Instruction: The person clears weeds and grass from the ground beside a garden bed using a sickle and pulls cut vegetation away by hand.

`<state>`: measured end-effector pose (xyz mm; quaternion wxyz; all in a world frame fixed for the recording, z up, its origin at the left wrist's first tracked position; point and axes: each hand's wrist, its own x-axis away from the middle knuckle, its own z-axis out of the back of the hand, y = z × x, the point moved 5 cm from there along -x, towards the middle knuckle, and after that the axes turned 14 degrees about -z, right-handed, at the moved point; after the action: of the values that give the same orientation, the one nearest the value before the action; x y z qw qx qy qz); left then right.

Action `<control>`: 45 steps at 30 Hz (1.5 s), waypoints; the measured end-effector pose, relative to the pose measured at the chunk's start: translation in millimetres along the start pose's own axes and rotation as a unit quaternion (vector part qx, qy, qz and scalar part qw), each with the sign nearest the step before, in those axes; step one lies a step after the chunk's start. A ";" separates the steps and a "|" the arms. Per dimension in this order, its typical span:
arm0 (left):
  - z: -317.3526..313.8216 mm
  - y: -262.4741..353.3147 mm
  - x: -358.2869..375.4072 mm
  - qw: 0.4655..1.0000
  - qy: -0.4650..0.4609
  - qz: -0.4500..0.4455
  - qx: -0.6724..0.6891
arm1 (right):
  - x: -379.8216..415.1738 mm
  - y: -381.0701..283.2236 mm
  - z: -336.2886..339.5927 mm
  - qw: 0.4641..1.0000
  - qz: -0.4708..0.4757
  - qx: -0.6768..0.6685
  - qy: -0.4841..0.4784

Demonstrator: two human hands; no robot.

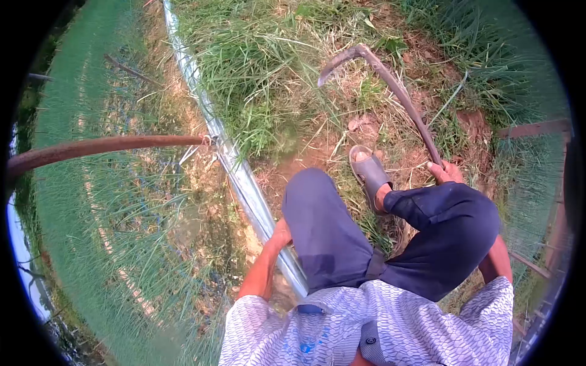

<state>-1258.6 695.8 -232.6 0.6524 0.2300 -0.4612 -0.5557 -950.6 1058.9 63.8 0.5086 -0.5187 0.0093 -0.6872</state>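
A long curved wooden-handled tool (400, 94) with a bent, blade-like end lies at a slant over the grass at the upper right. My right hand (448, 172) is closed around its lower end, just beyond my bent right knee. My left hand (281, 234) is beside my left knee, at the edge of a long silvery pipe or rolled sheet (247, 183); its fingers are mostly hidden by my leg. A sandalled foot (369, 174) rests on the ground between the tool and my legs.
A brown wooden pole (110, 144) reaches in from the left and meets the silvery length near a tie. Thin green plants (140, 219) grow in rows at the left. Grass (244, 79) and bare soil lie ahead. Wooden posts (537, 129) stand at the right.
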 end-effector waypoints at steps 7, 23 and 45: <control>13.4 5.0 48.1 0.906 0.168 0.168 0.349 | -76.9 9.3 -38.0 0.984 -0.076 0.120 -0.103; 89.1 204.1 34.9 0.707 0.124 0.247 0.651 | -223.0 -53.1 -95.1 0.973 -0.062 0.101 -0.198; 198.1 120.2 -256.2 0.858 0.161 -0.096 -0.478 | -163.7 89.8 -10.5 0.983 -0.101 0.093 -0.122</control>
<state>-1355.9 1011.2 -130.8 0.6909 0.0191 -0.0029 -0.7227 -905.3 1126.1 -104.6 0.4800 -0.5472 -0.1695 -0.6644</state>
